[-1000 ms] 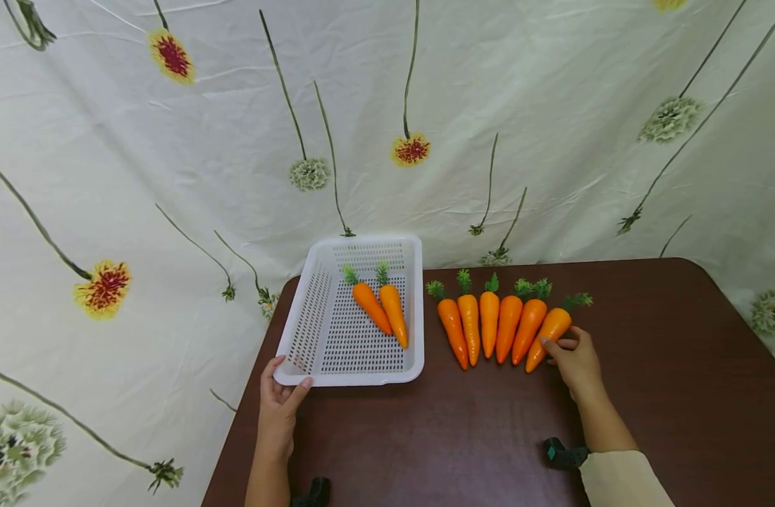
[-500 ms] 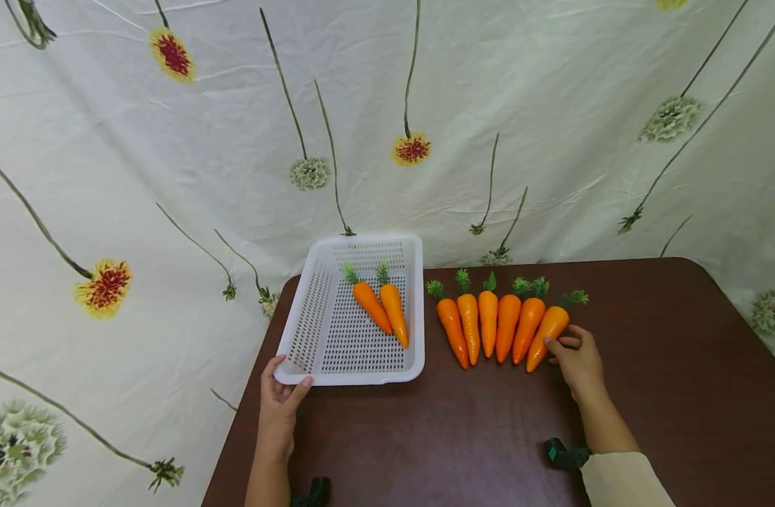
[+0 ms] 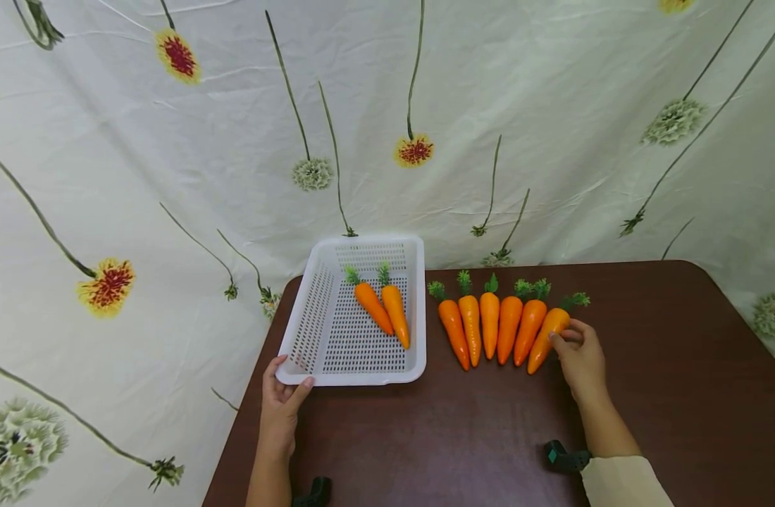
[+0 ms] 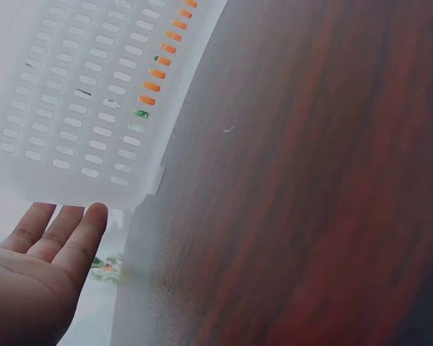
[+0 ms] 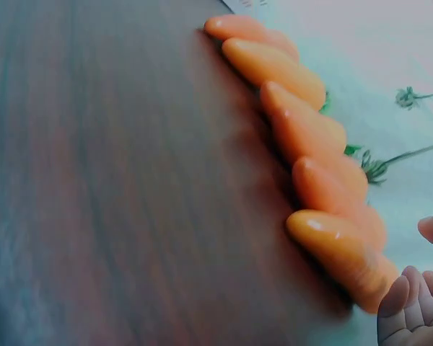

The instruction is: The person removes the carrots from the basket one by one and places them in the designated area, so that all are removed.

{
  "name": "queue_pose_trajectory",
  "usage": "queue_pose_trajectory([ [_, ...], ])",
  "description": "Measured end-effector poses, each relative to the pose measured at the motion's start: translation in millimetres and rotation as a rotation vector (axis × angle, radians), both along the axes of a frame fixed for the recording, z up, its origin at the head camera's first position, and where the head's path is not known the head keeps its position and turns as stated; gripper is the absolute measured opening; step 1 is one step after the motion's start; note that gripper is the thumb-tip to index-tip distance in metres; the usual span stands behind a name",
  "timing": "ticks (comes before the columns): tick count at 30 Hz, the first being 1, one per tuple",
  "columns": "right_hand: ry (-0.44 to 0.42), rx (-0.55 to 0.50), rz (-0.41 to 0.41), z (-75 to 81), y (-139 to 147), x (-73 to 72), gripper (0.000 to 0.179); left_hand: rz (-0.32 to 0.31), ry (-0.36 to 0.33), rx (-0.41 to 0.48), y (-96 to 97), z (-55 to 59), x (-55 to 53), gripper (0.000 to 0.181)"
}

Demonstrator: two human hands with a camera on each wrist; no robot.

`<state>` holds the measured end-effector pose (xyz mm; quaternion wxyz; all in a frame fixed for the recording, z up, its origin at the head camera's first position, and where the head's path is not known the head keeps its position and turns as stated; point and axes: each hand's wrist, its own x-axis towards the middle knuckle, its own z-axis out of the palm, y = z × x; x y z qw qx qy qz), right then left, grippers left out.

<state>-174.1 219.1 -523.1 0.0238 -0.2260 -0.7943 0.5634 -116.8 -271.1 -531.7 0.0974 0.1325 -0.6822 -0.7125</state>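
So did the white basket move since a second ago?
No. In the head view, the white basket sits in the same spot against the table and the flowered cloth; everything shifted slightly together.

Pale printed cloth (image 3: 222,127) fills the top and left of the head view (faintly creased), with a red-and-yellow bloom (image 3: 177,56) at upper left and a dandelion (image 3: 674,121) at upper right; a dark brown table (image 3: 692,366) spans the lower right.
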Motion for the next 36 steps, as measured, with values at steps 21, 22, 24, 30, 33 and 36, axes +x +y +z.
queue_pose_trajectory([
  [21, 0.086, -0.051, 0.300, 42.3, -48, 2.3, 0.052, -0.008, -0.008, -0.012, 0.9, 0.4, -1.0, 0.074],
  [22, 0.092, -0.062, 0.314, 42.9, -51, 2.4, 0.051, -0.008, -0.007, -0.013, 1.2, 0.7, -1.1, 0.074],
  [24, 0.102, -0.083, 0.339, 43.9, -56, 2.1, 0.050, -0.010, -0.009, -0.018, 2.0, 1.1, -1.3, 0.074],
  [30, 0.144, -0.153, 0.413, 46.5, -71, -0.6, 0.047, -0.004, -0.008, -0.023, 4.0, 1.8, -1.6, 0.075],
  [33, 0.147, -0.173, 0.446, 48.4, -79, -2.4, 0.048, -0.001, -0.004, -0.022, 4.9, 2.2, -1.7, 0.076],
  [36, 0.142, -0.207, 0.475, 51.2, -88, -4.3, 0.048, -0.007, 0.004, -0.027, 5.4, 2.5, -1.7, 0.077],
])
